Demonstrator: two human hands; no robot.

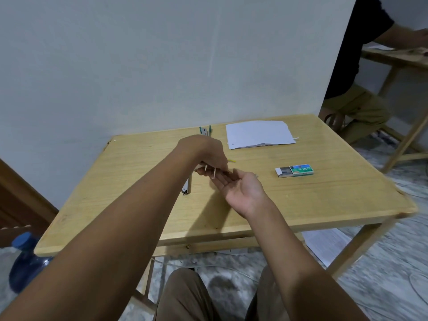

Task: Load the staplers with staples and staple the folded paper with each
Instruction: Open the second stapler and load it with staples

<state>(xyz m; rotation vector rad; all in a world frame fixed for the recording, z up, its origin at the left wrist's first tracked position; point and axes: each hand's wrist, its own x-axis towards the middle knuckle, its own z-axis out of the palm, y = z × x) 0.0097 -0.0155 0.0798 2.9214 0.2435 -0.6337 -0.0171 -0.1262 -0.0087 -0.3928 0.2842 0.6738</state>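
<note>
Silver-white metal stapler (186, 187), left of frame centre, is gripped by the left hand (206, 154), fingers curled round its upper end. Two thin metal prongs poke down under the knuckles. It looks swung open, but I can't tell which part is which. Right hand (238, 186), just right of centre, is palm up with fingers straight and flat, tips touching the left hand's fingers. Any staples on the palm are too small to see.

My read is that this is loading the first stapler. To do it well:
- keep the left grip firm so the channel stays level and open
- feed the strip legs-down along the channel, not across it
- keep the palm under the hand-off to catch drops

Orientation:
- The held stapler's long axis runs from frame centre toward the lower left, free end pointing at the wearer. I can't tell if that end touches the pale-wood square table (104, 181).
- Green-handled second stapler (205, 130) sits just above the left hand at the table's far edge, axis roughly up-down in frame, untouched.
- White folded paper sheet (259, 135) is upper right of the hands, well apart.
- Green-and-white cardboard staple box (295, 170) is right of the right hand, tray slid out leftward.
</note>
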